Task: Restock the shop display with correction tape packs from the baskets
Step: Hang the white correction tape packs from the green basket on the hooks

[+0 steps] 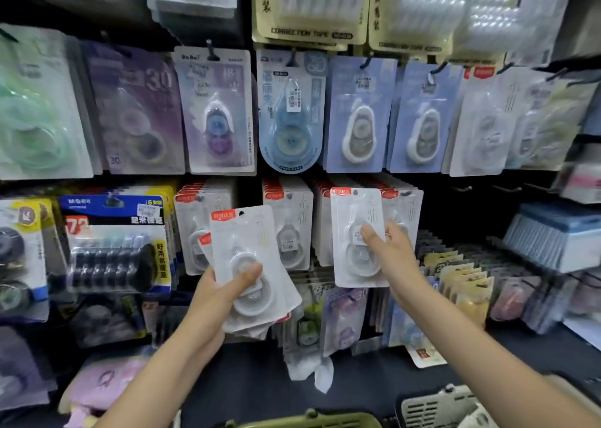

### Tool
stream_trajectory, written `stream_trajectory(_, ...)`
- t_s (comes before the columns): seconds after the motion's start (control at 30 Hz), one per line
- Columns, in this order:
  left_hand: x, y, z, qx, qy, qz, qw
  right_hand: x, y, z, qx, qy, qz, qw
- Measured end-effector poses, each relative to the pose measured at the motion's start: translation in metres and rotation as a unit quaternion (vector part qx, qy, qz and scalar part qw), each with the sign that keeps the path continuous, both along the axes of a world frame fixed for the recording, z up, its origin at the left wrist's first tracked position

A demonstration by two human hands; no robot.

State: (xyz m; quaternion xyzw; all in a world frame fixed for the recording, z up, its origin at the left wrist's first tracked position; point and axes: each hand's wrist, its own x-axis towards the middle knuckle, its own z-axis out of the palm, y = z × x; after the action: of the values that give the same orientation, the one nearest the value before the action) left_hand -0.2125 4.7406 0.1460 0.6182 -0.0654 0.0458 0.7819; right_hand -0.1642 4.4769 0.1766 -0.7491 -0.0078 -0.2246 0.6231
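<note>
My left hand (224, 292) grips a fanned stack of white correction tape packs (250, 242) with red corner labels, thumb across the top one. My right hand (388, 248) pinches a single matching white pack (349, 222) and holds it upright in front of the hooks of identical packs (405, 213) in the middle row. More rows of the same white packs (289, 229) hang between my two hands. The hook behind the single pack is hidden by it.
Blue, purple and green correction tape packs (357, 115) fill the upper hooks. A blue multi-pack (113, 242) hangs at the left. Racks of small coloured packs (461, 278) stand at the right. An olive basket (309, 419) and a grey basket (435, 405) sit at the bottom edge.
</note>
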Motion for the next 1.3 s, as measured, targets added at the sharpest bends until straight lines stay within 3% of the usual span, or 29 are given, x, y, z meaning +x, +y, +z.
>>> stream_trajectory(0.57, -0.003, -0.002, -0.008, -0.007, 0.006, -0.033, 0.999, 0.044, 0.007, -0.006, -0.013, 0.073, 0.015, 0.997)
stream_trajectory(0.73, -0.006, -0.005, -0.006, -0.022, 0.02, -0.024, 0.999, 0.043, 0.022, -0.011, -0.031, 0.15, -0.037, 0.988)
stream_trajectory(0.83, -0.008, -0.008, -0.006, -0.019, 0.027, -0.023, 0.999, 0.014, 0.037, -0.017, -0.056, 0.102, -0.103, 0.988)
stream_trajectory(0.93, -0.011, -0.014, -0.006, -0.018, 0.029, -0.033, 0.999, -0.028, 0.061, -0.02, -0.061, 0.015, -0.015, 0.998)
stream_trajectory(1.03, -0.014, -0.019, -0.005, -0.005, 0.011, -0.057, 0.998, -0.054, 0.088, -0.023, -0.087, 0.046, 0.111, 0.989)
stream_trajectory(1.13, -0.015, -0.019, -0.005, -0.002, -0.003, -0.06, 0.998, -0.059, 0.098, -0.019, -0.086, 0.063, 0.122, 0.987)
stream_trajectory(1.3, -0.015, -0.006, -0.007, -0.032, 0.017, -0.023, 0.999, -0.05, 0.092, -0.012, 0.01, 0.097, 0.156, 0.983)
